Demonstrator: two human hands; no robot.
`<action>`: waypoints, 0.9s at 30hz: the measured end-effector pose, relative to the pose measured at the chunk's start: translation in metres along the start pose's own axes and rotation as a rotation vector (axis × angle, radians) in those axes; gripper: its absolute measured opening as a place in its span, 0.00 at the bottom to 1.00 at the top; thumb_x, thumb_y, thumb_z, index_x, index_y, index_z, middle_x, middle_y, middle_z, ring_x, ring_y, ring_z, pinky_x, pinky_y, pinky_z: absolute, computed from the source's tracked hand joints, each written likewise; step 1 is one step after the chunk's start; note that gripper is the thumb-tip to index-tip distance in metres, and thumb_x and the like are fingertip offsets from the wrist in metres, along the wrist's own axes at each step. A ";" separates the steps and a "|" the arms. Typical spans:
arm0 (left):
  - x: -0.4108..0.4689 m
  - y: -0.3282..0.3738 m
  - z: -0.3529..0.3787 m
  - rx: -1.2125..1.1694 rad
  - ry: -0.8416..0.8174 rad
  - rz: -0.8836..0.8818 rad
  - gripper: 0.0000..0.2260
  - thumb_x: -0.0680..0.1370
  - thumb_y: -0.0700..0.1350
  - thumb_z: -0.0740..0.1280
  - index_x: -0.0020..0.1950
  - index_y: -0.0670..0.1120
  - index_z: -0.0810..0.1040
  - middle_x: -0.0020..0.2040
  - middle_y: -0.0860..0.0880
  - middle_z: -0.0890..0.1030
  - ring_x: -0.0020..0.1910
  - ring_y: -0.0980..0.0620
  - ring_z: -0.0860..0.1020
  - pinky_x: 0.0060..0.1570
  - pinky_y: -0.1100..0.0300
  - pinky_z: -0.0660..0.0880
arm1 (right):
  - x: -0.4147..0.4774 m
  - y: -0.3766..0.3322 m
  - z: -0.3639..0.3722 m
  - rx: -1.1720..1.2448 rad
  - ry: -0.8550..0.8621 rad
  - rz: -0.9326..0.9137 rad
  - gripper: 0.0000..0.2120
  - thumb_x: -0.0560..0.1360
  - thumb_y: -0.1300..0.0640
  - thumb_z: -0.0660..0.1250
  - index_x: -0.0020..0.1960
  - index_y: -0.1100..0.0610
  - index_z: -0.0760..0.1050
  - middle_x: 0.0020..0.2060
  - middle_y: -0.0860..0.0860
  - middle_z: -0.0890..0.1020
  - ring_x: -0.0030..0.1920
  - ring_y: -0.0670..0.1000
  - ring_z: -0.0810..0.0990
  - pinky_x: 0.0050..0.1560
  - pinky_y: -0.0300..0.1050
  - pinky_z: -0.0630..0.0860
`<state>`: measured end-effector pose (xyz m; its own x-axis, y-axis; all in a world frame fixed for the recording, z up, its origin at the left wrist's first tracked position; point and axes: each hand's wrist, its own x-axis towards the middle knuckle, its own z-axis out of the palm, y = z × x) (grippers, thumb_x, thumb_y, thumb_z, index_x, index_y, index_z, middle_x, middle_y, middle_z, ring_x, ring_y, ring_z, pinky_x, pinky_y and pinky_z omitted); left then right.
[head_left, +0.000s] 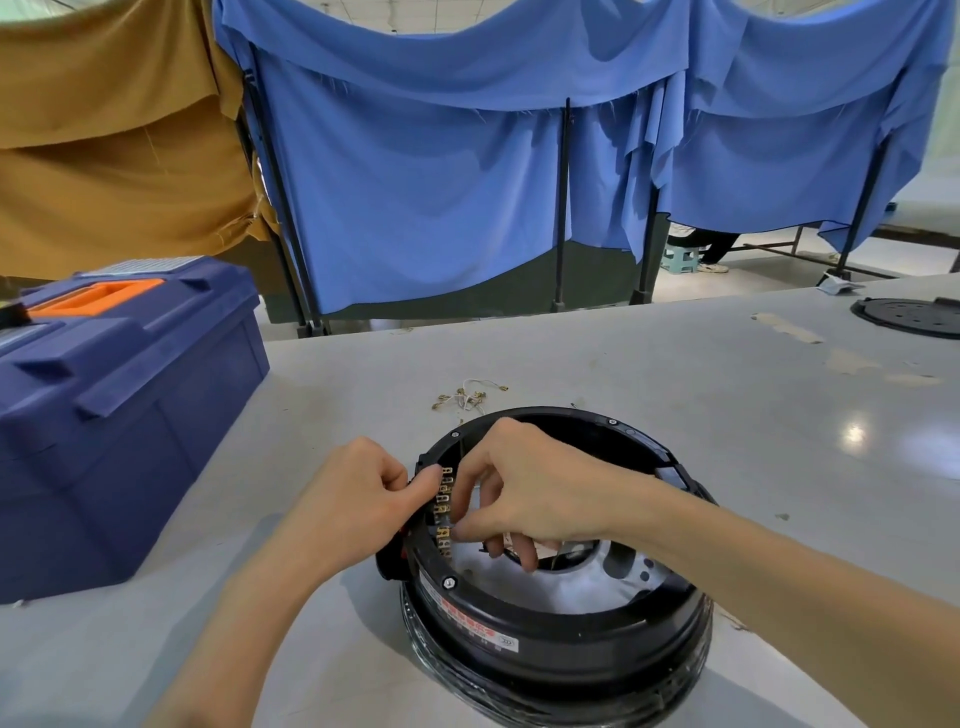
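Black round housing (561, 644), brass terminals (445, 499), navy toolbox (124, 415) with orange handle (96, 299)

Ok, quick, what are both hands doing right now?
Left hand: curled, pinching the terminal strip on the black housing.
Right hand: pinching the same strip lower down.

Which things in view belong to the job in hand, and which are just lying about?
In the job: black round housing, brass terminal strip on its rim, left hand, right hand.
Lying about: blue toolbox, loose terminal wires, black disc.
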<state>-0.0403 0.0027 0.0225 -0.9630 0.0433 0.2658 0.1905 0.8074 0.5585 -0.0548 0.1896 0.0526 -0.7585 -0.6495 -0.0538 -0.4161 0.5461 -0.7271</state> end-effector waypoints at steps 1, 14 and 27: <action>0.000 0.000 0.000 0.000 0.000 0.000 0.30 0.77 0.51 0.68 0.22 0.46 0.54 0.22 0.53 0.53 0.25 0.52 0.53 0.24 0.63 0.54 | 0.000 -0.001 0.002 -0.033 -0.014 -0.004 0.01 0.74 0.63 0.69 0.46 0.59 0.80 0.28 0.56 0.81 0.21 0.50 0.76 0.21 0.37 0.68; 0.000 0.001 -0.001 -0.032 -0.026 -0.007 0.30 0.77 0.51 0.68 0.22 0.47 0.54 0.22 0.52 0.54 0.25 0.52 0.53 0.25 0.64 0.54 | 0.009 0.008 0.007 -0.209 0.019 -0.068 0.08 0.73 0.68 0.64 0.43 0.56 0.77 0.19 0.46 0.76 0.23 0.51 0.78 0.30 0.42 0.77; -0.001 0.003 -0.002 -0.046 -0.033 -0.023 0.30 0.77 0.50 0.68 0.22 0.47 0.54 0.22 0.52 0.54 0.24 0.52 0.53 0.23 0.65 0.55 | 0.008 0.007 0.005 -0.046 -0.007 0.050 0.09 0.77 0.63 0.58 0.49 0.62 0.77 0.19 0.46 0.75 0.21 0.44 0.72 0.22 0.34 0.67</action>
<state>-0.0379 0.0036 0.0257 -0.9727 0.0452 0.2275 0.1765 0.7804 0.5998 -0.0613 0.1854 0.0438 -0.7757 -0.6240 -0.0943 -0.3999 0.6016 -0.6915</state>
